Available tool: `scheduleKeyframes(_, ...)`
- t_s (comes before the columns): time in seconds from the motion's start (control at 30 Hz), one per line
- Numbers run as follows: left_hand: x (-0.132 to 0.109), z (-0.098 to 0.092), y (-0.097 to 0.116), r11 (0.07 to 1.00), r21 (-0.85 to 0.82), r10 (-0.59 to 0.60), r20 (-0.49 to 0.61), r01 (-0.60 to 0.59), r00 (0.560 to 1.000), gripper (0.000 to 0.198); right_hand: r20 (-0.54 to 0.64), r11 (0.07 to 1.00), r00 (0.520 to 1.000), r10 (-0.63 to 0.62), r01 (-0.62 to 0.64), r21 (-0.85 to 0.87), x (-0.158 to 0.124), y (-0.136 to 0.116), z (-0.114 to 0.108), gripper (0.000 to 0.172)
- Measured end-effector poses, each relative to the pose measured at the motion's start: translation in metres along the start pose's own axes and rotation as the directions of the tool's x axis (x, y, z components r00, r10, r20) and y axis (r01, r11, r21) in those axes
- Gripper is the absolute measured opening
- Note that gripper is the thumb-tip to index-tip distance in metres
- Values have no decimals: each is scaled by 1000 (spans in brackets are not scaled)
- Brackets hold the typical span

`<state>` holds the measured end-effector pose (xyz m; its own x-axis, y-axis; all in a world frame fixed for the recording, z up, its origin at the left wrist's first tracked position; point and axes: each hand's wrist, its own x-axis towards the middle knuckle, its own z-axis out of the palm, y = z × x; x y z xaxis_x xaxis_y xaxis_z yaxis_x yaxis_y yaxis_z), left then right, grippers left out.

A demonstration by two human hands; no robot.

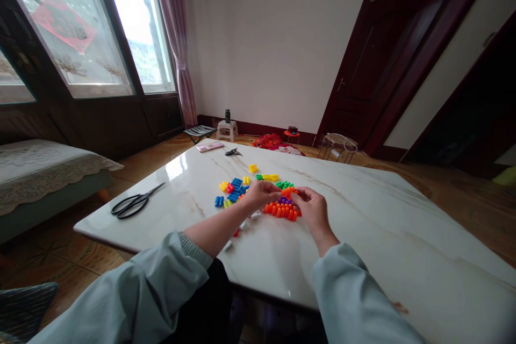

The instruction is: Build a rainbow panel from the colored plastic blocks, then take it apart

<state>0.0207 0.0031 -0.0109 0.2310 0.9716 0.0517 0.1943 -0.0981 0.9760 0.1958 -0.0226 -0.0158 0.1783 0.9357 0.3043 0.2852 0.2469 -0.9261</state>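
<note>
Above the table, my left hand (260,196) and my right hand (313,210) are close together, each with fingers pinched. A small orange plastic building piece (288,191) is between the fingertips of both. Just below it lies a block of joined orange bumpy pieces (281,211), with purple pieces (285,200) behind. Green pieces (284,185) sit at the back of this group. Left of my hands are loose blue pieces (234,196), yellow ones (252,168) and a red one (230,187). My left hand and forearm hide part of the pile.
Black-handled scissors (135,204) lie on the left of the white marble-patterned table (363,226). At its far edge are a pink phone (209,146) and dark pliers (233,152). Stools (227,130) stand by the wall, and a cloth-covered seat (52,169) is to the left.
</note>
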Motion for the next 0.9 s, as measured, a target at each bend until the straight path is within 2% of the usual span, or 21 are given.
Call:
scheduleKeyframes(0.1, 2, -1, -1, 998, -23, -53, -31, 52, 998, 18, -82, 997, 997, 6, -12, -73, 6, 10, -14, 35)
scheduleKeyframes(0.2, 3, -4, -3, 997, -43, -63, -40, 61, 997, 16, -141, 986, 990, 23, -45, -160, 11, 23, -31, 32)
scheduleKeyframes(0.3, 4, -9, -5, 997, -49, -57, -46, 54, 997, 19, -116, 935, 992, 54, -91, -342, 13, 40, -47, 22)
scheduleKeyframes(0.4, 4, -12, -4, 997, -47, -67, -68, 64, 995, 23, -40, 839, 992, 118, -122, -530, 12, 57, -57, 11)
scheduleKeyframes(0.57, 4, -16, -6, 994, -70, -89, -93, 83, 992, 24, 3, 747, 985, 173, -129, -652, 11, 72, -55, 6)
scheduleKeyframes(0.9, 2, -42, -13, 989, 111, -69, -259, 101, 963, 18, 47, 730, 984, 173, -96, -677, 16, 75, -39, 7)
